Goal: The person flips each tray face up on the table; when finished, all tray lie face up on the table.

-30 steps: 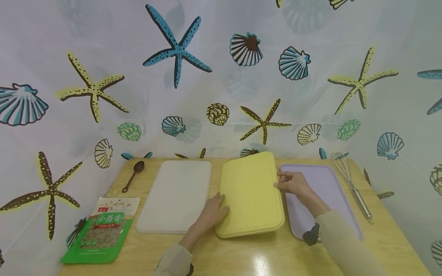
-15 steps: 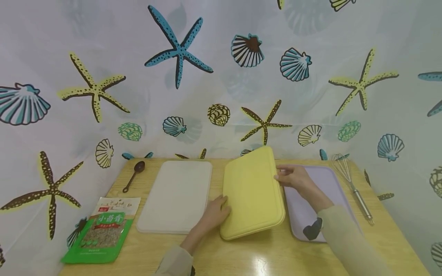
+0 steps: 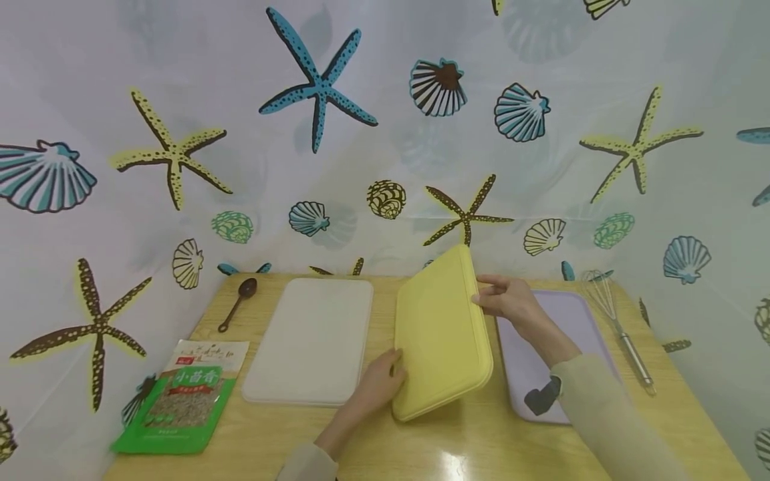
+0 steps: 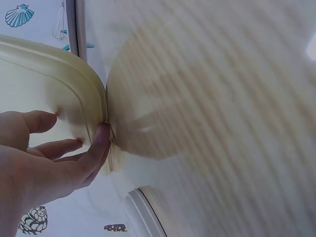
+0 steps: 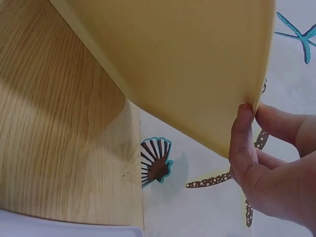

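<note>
A yellow tray (image 3: 442, 334) stands tilted on the table, its right side raised well above its left side. My right hand (image 3: 511, 304) pinches the raised right rim between thumb and fingers; the right wrist view shows these fingertips (image 5: 245, 111) at the rim. Low on the left side, my left hand (image 3: 375, 384) holds the tray's edge, with one fingertip (image 4: 102, 132) at the rim close to the tabletop. Its thumb (image 4: 42, 121) is against the tray's face in the left wrist view.
A white tray (image 3: 308, 341) lies to the left and a purple tray (image 3: 535, 374) to the right. A dark spoon (image 3: 239, 300) and a green seed packet (image 3: 180, 401) are at the far left. A whisk (image 3: 625, 341) lies far right. A patterned curtain (image 3: 385, 133) hangs behind the table (image 3: 385, 454).
The yellow tray has tipped up further, its right side rising and turning toward the left. My right hand has risen slightly with it, while my left hand has stayed at the lower edge.
</note>
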The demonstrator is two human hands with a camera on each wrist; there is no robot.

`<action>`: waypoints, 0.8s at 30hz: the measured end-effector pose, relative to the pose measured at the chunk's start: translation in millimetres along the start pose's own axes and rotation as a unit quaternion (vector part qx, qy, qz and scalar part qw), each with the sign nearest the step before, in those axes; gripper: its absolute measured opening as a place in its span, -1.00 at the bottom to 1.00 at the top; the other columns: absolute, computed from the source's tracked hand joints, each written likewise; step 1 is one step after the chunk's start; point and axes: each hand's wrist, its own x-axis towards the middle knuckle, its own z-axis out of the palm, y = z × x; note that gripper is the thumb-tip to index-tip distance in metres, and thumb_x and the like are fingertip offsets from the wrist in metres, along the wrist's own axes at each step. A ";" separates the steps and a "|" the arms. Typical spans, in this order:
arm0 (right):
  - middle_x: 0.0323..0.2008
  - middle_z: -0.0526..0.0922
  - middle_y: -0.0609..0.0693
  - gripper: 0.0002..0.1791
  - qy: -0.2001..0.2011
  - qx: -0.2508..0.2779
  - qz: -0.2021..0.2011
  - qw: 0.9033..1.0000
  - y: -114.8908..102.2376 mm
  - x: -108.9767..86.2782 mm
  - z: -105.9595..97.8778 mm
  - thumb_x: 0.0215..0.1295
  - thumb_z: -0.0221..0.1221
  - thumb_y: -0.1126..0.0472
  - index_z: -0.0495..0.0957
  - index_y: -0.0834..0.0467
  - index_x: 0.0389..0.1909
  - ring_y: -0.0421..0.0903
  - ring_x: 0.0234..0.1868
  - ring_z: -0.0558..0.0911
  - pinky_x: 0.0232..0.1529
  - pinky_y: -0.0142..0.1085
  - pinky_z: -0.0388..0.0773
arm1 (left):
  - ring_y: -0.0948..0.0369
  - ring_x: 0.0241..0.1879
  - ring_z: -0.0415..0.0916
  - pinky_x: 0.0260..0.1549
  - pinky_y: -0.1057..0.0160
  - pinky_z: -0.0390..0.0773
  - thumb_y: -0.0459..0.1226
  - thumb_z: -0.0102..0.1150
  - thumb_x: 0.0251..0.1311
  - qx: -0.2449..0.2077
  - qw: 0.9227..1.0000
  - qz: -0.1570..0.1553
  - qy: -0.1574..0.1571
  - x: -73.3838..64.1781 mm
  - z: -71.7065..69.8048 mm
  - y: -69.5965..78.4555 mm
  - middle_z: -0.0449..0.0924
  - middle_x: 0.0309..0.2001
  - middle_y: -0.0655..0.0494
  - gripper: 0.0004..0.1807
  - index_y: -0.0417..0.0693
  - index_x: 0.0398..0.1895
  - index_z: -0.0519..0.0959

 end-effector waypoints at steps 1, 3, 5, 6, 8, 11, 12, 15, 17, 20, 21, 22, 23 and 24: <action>-0.14 0.52 0.15 -0.36 -0.001 0.003 0.001 1.000 -1.8 -0.3 0.5 0.26 0.22 0.34 0.27 0.32 0.35 -0.17 -0.26 0.61 -0.05 -0.27 0.63 | -0.30 0.32 0.14 0.32 -0.19 0.13 -0.32 -0.04 0.31 0.000 1.000 -0.002 -0.001 -0.9 0.2 0.9 0.22 0.29 -0.49 -0.46 -0.52 0.28 0.27; -0.15 0.50 0.14 -0.36 0.000 0.008 0.001 1.000 -5.1 -1.1 1.4 0.26 0.22 0.34 0.26 0.33 0.35 -0.17 -0.27 0.60 -0.05 -0.28 0.63 | -0.30 0.33 0.13 0.32 -0.19 0.12 -0.33 -0.04 0.32 -0.006 1.000 -0.005 -0.005 -2.8 0.5 1.9 0.21 0.30 -0.48 -0.46 -0.51 0.29 0.26; -0.14 0.49 0.14 -0.36 0.000 0.006 -0.001 1.000 -7.3 -1.5 1.8 0.27 0.21 0.34 0.26 0.33 0.35 -0.17 -0.26 0.59 -0.05 -0.30 0.62 | -0.29 0.34 0.11 0.33 -0.19 0.11 -0.33 -0.04 0.32 -0.011 1.000 -0.007 -0.010 -5.0 1.1 2.9 0.20 0.31 -0.46 -0.45 -0.50 0.30 0.25; -0.14 0.48 0.14 -0.36 -0.001 0.003 -0.002 1.000 -7.8 -1.6 1.9 0.27 0.21 0.34 0.26 0.34 0.35 -0.16 -0.26 0.59 -0.05 -0.30 0.62 | -0.29 0.34 0.11 0.32 -0.20 0.11 -0.33 -0.03 0.32 -0.015 1.000 -0.005 -0.013 -6.1 1.3 3.3 0.20 0.31 -0.47 -0.45 -0.51 0.29 0.25; -0.14 0.49 0.14 -0.37 0.001 -0.001 -0.004 1.000 -8.7 -2.1 2.4 0.27 0.21 0.34 0.27 0.32 0.35 -0.16 -0.25 0.58 -0.03 -0.27 0.61 | -0.30 0.34 0.10 0.32 -0.22 0.11 -0.35 -0.02 0.31 -0.029 0.999 -0.002 -0.021 -8.9 1.7 4.5 0.20 0.31 -0.47 -0.45 -0.52 0.29 0.24; -0.15 0.50 0.13 -0.37 -0.001 -0.006 -0.008 1.000 -11.3 -3.0 3.7 0.28 0.20 0.34 0.27 0.32 0.35 -0.17 -0.26 0.59 0.00 -0.25 0.61 | -0.30 0.33 0.12 0.31 -0.22 0.14 -0.35 -0.03 0.32 -0.040 0.999 0.005 -0.028 -11.8 1.8 5.7 0.22 0.30 -0.46 -0.46 -0.54 0.29 0.24; -0.15 0.50 0.13 -0.37 0.000 -0.005 -0.008 1.000 -12.8 -3.4 4.4 0.28 0.20 0.34 0.27 0.32 0.36 -0.17 -0.26 0.60 0.00 -0.25 0.60 | -0.30 0.33 0.13 0.30 -0.21 0.15 -0.35 -0.03 0.32 -0.046 0.998 0.006 -0.030 -12.4 1.7 5.7 0.22 0.30 -0.46 -0.46 -0.54 0.29 0.24; -0.11 0.50 0.15 -0.35 -0.003 -0.004 -0.014 1.000 -18.1 -4.9 6.5 0.28 0.19 0.33 0.24 0.33 0.37 -0.20 -0.26 0.61 -0.01 -0.27 0.61 | -0.29 0.29 0.20 0.28 -0.20 0.22 -0.33 -0.03 0.32 -0.051 0.998 0.007 -0.028 -12.2 0.9 6.6 0.26 0.28 -0.45 -0.45 -0.52 0.29 0.25; -0.09 0.50 0.17 -0.35 -0.002 0.000 -0.015 1.000 -20.6 -5.8 7.8 0.29 0.19 0.33 0.23 0.33 0.37 -0.20 -0.27 0.62 0.00 -0.27 0.60 | -0.29 0.26 0.25 0.25 -0.19 0.27 -0.31 -0.03 0.33 -0.052 0.998 0.006 -0.029 -11.6 0.9 7.2 0.29 0.27 -0.44 -0.46 -0.51 0.28 0.26; -0.08 0.48 0.17 -0.35 -0.001 0.002 -0.012 1.000 -22.0 -6.3 9.2 0.28 0.20 0.33 0.24 0.32 0.38 -0.20 -0.27 0.63 0.00 -0.28 0.60 | -0.29 0.22 0.30 0.22 -0.20 0.31 -0.29 -0.03 0.34 -0.053 0.998 0.003 -0.034 -11.1 1.5 8.7 0.31 0.25 -0.44 -0.46 -0.50 0.28 0.27; -0.08 0.48 0.17 -0.35 0.000 0.004 -0.010 1.000 -22.6 -6.4 9.8 0.28 0.20 0.33 0.24 0.32 0.37 -0.19 -0.27 0.64 0.00 -0.28 0.61 | -0.29 0.22 0.30 0.21 -0.20 0.32 -0.29 -0.04 0.34 -0.056 0.998 0.000 -0.037 -11.1 1.8 9.2 0.31 0.25 -0.44 -0.46 -0.49 0.29 0.27; -0.09 0.48 0.16 -0.35 0.000 0.004 -0.008 1.000 -23.3 -6.5 10.5 0.28 0.20 0.33 0.24 0.31 0.38 -0.19 -0.27 0.64 -0.01 -0.28 0.61 | -0.29 0.22 0.30 0.21 -0.20 0.32 -0.28 -0.03 0.34 -0.056 0.998 -0.001 -0.037 -11.1 1.8 9.7 0.31 0.25 -0.44 -0.46 -0.48 0.29 0.27; -0.08 0.48 0.16 -0.34 -0.001 0.003 -0.008 1.000 -24.3 -6.5 10.9 0.28 0.20 0.33 0.24 0.31 0.38 -0.19 -0.26 0.64 -0.01 -0.28 0.61 | -0.30 0.22 0.30 0.21 -0.21 0.32 -0.29 -0.03 0.33 -0.059 0.998 -0.002 -0.038 -11.1 1.9 10.4 0.32 0.25 -0.44 -0.46 -0.48 0.29 0.28; -0.09 0.49 0.16 -0.34 -0.001 0.002 -0.009 1.000 -25.6 -6.5 11.5 0.28 0.20 0.33 0.23 0.31 0.38 -0.19 -0.26 0.64 -0.01 -0.28 0.61 | -0.29 0.22 0.30 0.20 -0.22 0.32 -0.28 -0.03 0.33 -0.061 0.997 -0.004 -0.039 -11.0 1.9 11.1 0.32 0.25 -0.44 -0.46 -0.47 0.29 0.28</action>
